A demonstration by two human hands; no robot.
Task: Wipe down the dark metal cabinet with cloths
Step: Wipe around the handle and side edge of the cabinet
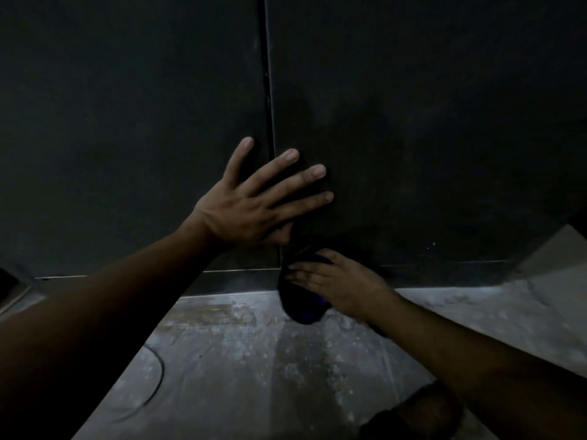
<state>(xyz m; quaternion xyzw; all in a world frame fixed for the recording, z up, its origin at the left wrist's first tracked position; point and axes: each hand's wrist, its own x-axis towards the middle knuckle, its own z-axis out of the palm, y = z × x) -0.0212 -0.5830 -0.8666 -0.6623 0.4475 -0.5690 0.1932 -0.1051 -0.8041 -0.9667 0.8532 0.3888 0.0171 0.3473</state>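
Note:
The dark metal cabinet (413, 106) fills the upper view, with a vertical seam between its two doors. My left hand (254, 204) lies flat against the doors across that seam, fingers spread and straight. Lower down, my right hand (336, 285) presses a dark blue cloth (301, 303) against the cabinet's bottom edge near the seam, fingers lying over the cloth. Part of the cloth hangs below the hand over the floor.
A dusty grey concrete floor (238, 360) runs under the cabinet. A thin dark cable (158, 376) curves over the floor at the left. A dark shape, perhaps my knee or foot (422, 414), shows at the bottom right.

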